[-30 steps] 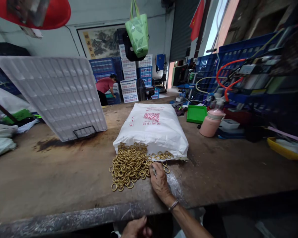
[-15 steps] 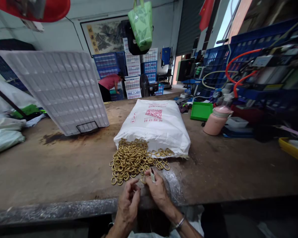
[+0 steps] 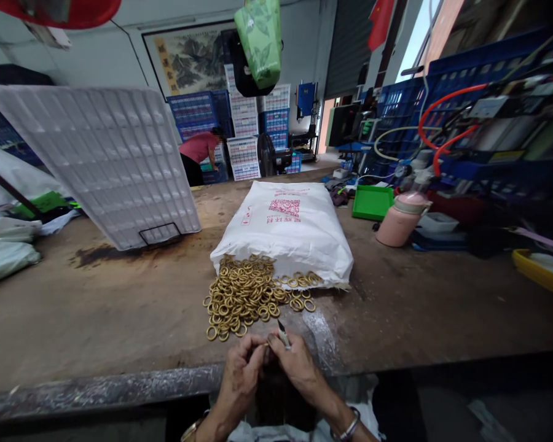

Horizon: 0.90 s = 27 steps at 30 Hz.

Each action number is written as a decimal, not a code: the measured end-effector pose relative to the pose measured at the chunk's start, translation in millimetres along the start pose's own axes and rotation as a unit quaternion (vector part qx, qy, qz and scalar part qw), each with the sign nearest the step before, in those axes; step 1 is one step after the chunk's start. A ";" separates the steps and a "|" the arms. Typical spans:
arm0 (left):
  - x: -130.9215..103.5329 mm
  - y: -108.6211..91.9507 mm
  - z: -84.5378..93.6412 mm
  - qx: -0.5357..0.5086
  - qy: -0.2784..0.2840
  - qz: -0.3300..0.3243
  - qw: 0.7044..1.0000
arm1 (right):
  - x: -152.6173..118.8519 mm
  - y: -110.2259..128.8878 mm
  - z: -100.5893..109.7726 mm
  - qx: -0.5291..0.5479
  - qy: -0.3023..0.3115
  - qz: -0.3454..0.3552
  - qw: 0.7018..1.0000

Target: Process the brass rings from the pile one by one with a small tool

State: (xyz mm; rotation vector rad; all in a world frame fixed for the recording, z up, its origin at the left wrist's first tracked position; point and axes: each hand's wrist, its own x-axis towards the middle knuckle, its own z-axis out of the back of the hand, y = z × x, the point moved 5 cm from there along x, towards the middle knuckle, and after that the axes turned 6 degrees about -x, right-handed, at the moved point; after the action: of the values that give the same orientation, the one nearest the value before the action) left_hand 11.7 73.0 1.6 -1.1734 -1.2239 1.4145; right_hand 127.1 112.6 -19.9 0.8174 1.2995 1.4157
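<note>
Lower centre of frame: both hands meet just above the near edge of the desk. Left hand, grip closed, thumb and fingers pinching a gold-coloured ring, seen only as a sliver between the fingertips. Right hand, grip closed around a pale-handled tool, dark point directed up and slightly left; its fingertips meet the left's at the ring, but cannot tell how firmly they press it.

Just above the hands, centre of frame: heap of gold-coloured rings, spread along the open mouth of a white sack with red print. Loose rings trail right of the heap.

Right of centre: green tray, pink bottle just beside it. Left: pale ridged panel, tilted on a wire stand.
</note>
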 end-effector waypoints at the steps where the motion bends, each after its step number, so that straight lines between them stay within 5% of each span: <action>1: 0.6 -0.5 -1.2 -0.019 -0.002 0.026 0.999 | 0.2 2.6 1.1 -0.021 0.002 0.019 1.000; 6: -0.4 -8.9 -7.0 -0.056 0.000 0.060 0.997 | -4.9 12.7 10.0 -0.059 -0.016 0.072 0.996; 16: -9.3 1.2 -5.2 -0.069 0.049 0.138 0.987 | -9.9 9.7 7.0 -0.070 -0.019 0.056 0.996; 27: -13.8 11.3 -1.9 -0.187 0.069 0.136 0.971 | -11.1 13.3 7.2 -0.104 -0.025 0.059 0.993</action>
State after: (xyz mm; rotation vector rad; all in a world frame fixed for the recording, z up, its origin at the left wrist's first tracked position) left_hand 15.0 58.5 -8.4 -1.7242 -1.3029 1.3015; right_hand 133.8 105.2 -4.0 0.7931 1.0601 1.5837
